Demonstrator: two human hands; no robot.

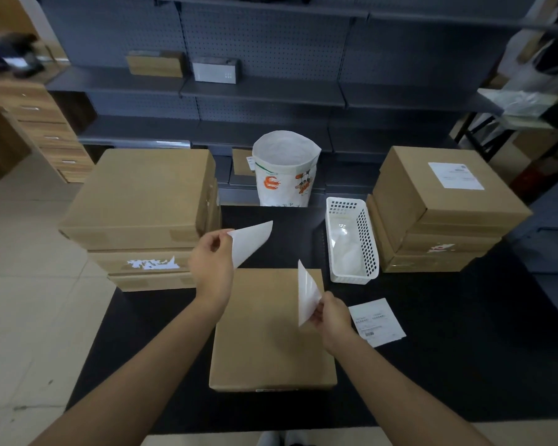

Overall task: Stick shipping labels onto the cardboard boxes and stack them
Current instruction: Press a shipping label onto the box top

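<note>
peeling step: one sheet (250,241) is pinched by the left hand (210,263), another sheet (307,294) by the right hand (334,312); pressing onto the box (264,342) at 6 o'clock is judged next.

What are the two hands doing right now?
Left hand: pinches one white sheet by its corner.
Right hand: pinches another white sheet, above the cardboard box.

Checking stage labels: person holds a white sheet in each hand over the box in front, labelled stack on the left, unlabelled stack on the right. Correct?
One error: the sides are swapped. In the head view the stack whose top box carries a label is on the right; the left stack has a bare top. Left hand and right hand do each pinch a white sheet over the front box.
</note>
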